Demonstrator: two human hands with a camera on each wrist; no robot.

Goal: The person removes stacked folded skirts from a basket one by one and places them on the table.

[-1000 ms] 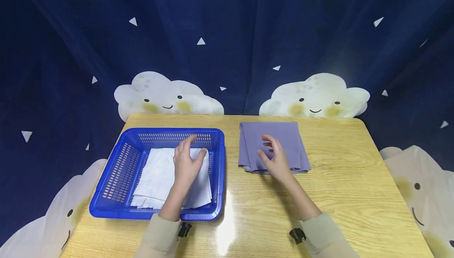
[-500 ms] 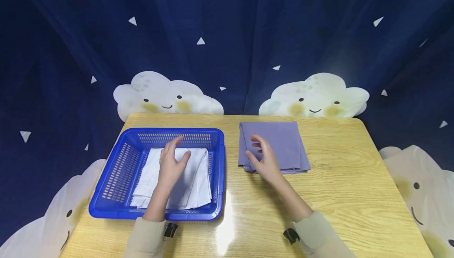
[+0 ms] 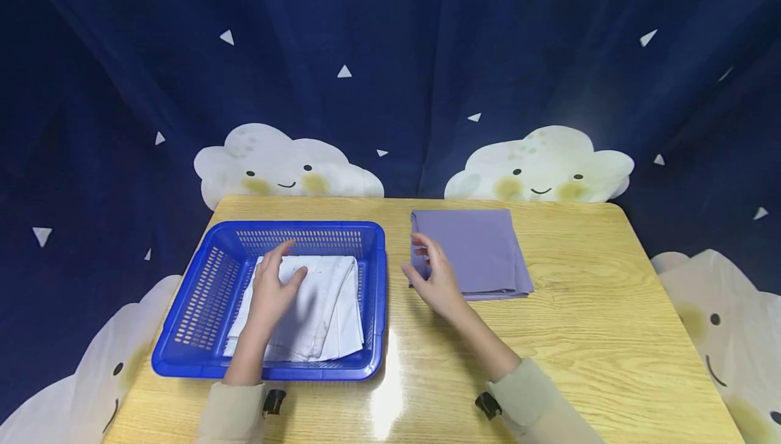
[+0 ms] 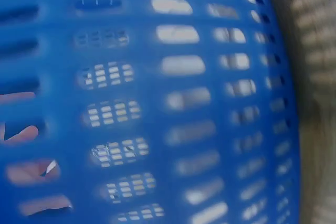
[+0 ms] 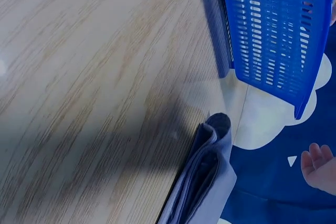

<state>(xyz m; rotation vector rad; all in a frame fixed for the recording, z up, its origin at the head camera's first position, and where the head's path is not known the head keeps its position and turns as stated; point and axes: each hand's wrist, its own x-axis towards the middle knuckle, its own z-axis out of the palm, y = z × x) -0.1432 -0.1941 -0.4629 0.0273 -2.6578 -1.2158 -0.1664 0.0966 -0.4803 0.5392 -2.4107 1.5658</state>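
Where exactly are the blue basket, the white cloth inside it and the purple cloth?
Blue basket (image 3: 329,371): head view, on its front rim.
White cloth (image 3: 302,314): head view, near the middle of its upper side.
Purple cloth (image 3: 476,254): head view, middle of its folded top.

The left hand (image 3: 272,295) has drifted leftward above the white cloth (image 3: 323,295), and the right hand (image 3: 438,283) from over the purple cloth (image 3: 478,251) toward its left edge.
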